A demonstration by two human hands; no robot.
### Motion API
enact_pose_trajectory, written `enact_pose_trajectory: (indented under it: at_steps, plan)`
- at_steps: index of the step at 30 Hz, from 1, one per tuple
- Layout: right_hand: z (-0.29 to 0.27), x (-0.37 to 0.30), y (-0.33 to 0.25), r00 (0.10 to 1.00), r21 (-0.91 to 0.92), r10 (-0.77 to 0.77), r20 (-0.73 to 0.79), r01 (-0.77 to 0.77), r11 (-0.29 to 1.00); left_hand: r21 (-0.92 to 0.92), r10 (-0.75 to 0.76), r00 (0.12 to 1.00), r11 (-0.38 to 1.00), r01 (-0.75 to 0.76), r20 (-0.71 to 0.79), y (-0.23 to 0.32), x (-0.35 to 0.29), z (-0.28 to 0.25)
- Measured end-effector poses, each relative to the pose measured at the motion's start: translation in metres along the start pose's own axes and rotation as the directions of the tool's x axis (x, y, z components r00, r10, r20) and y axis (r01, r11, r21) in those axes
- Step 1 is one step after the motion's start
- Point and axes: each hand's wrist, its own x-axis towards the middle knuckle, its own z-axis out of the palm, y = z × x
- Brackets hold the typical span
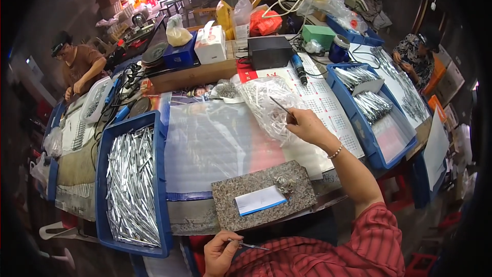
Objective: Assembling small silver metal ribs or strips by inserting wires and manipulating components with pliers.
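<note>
My right hand (309, 127) reaches out over a clear plastic bag (266, 103) of white sticks, its fingers closed on a thin dark rod (279, 105) that points up and left. Low in front of my body, my left hand (220, 253) pinches a slim silver metal piece (253, 246), its pointed end toward the right. Between the two hands lies a speckled stone slab (225, 195). On the slab rest a white pad with a blue edge (260, 201) and a small heap of tiny metal bits (285, 184).
A blue tray (163, 184) full of slim silver pieces stands at left. Another blue tray (382, 159) at right holds bundled silver pieces. A dark box (269, 53) and a blue-black handheld power tool (299, 68) sit beyond the bag. Two people work at the far left and right.
</note>
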Motion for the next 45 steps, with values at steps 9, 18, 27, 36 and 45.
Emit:
enact_pose_trajectory:
  at_steps: [9, 18, 27, 36, 45]
  plan:
    - [-0.039, -0.046, -0.040, 0.941, 0.420, 0.141, -0.308, 0.001, 0.908, -0.037, -0.055, 0.998, 0.998, 0.056, 0.037, -0.001, 0.005, 0.009]
    - [0.021, -0.190, -0.110, 0.977, 0.856, 0.115, 0.182, -0.215, 0.471, -0.144, -0.101, 0.976, 0.981, 0.131, 0.195, -0.012, 0.008, 0.017]
    - [0.029, -0.199, -0.124, 0.922, 0.736, 0.005, 0.387, -0.313, 0.601, -0.103, -0.049, 0.994, 0.993, 0.059, 0.099, -0.005, -0.001, 0.015]
    - [0.024, -0.198, -0.146, 0.919, 0.800, -0.107, 0.379, -0.267, 0.537, -0.125, -0.062, 0.991, 0.989, 0.076, 0.115, -0.008, -0.005, 0.014]
    - [0.034, -0.199, -0.147, 0.899, 0.807, -0.103, 0.426, -0.326, 0.492, -0.183, -0.080, 0.985, 0.977, 0.108, 0.153, -0.018, -0.007, 0.008]
